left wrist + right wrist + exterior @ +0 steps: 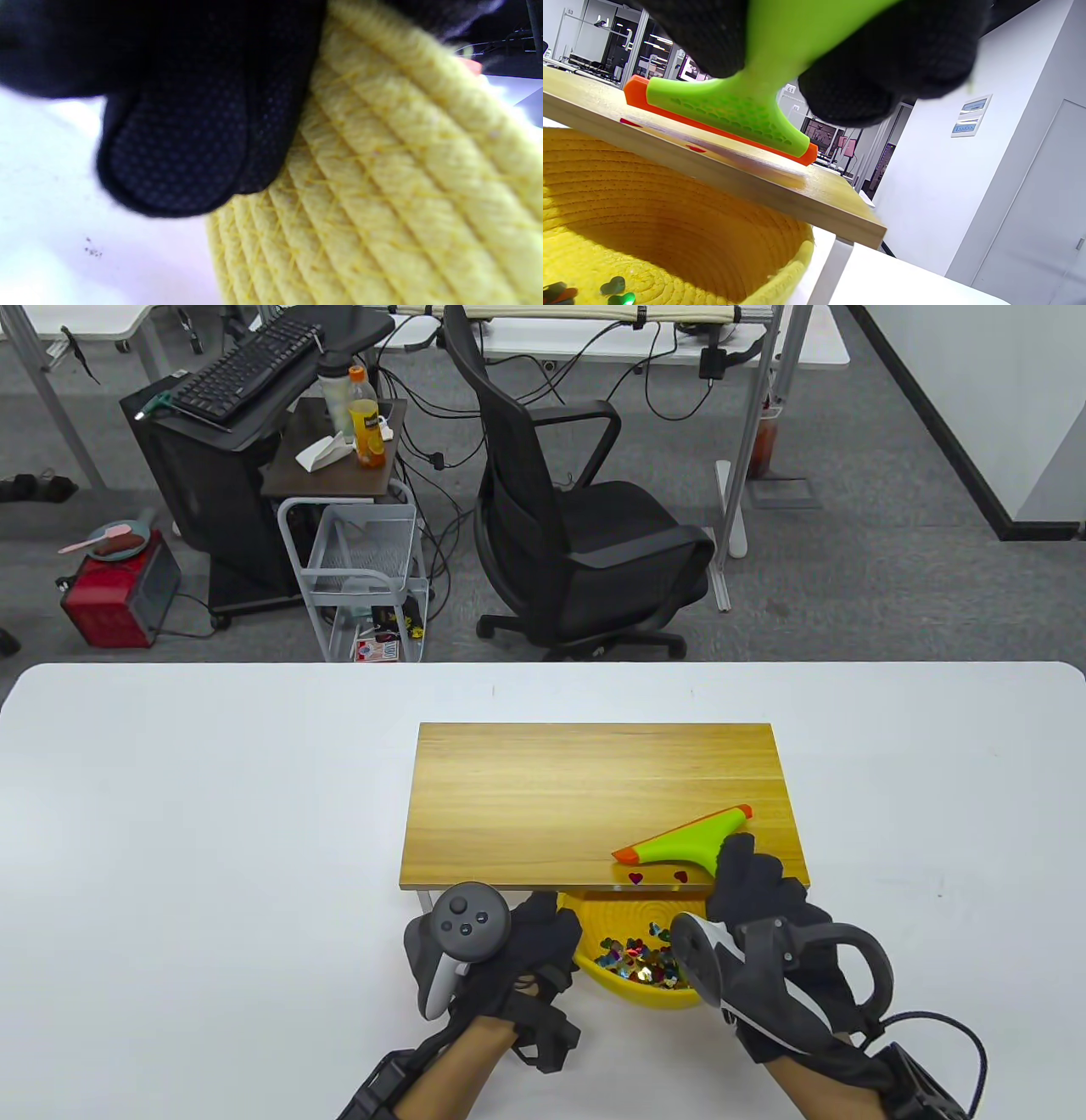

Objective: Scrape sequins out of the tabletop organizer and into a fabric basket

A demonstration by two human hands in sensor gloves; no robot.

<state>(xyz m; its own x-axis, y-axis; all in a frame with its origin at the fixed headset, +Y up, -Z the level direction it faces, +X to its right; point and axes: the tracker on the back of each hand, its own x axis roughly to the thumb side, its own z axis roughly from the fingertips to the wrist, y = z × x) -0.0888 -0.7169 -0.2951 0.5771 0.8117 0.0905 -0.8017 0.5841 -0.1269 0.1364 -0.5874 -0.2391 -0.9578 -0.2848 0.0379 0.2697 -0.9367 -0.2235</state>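
Observation:
A wooden tabletop organizer [594, 797] stands on the white table. My right hand [751, 891] grips the green scraper with an orange blade [683, 841], its blade resting on the wood near the front edge [725, 114]. Two red heart sequins [657, 878] lie on the wood in front of the blade. The yellow fabric basket [632, 920] sits below the front edge, holding many coloured sequins [636, 960]. My left hand [530, 937] holds the basket's left wall; the fingers [182, 148] press on its woven side [382, 190].
The organizer's front edge overhangs the basket [712, 169]. A black office chair [577, 517] and a wire cart [365, 577] stand on the floor beyond the table's far edge.

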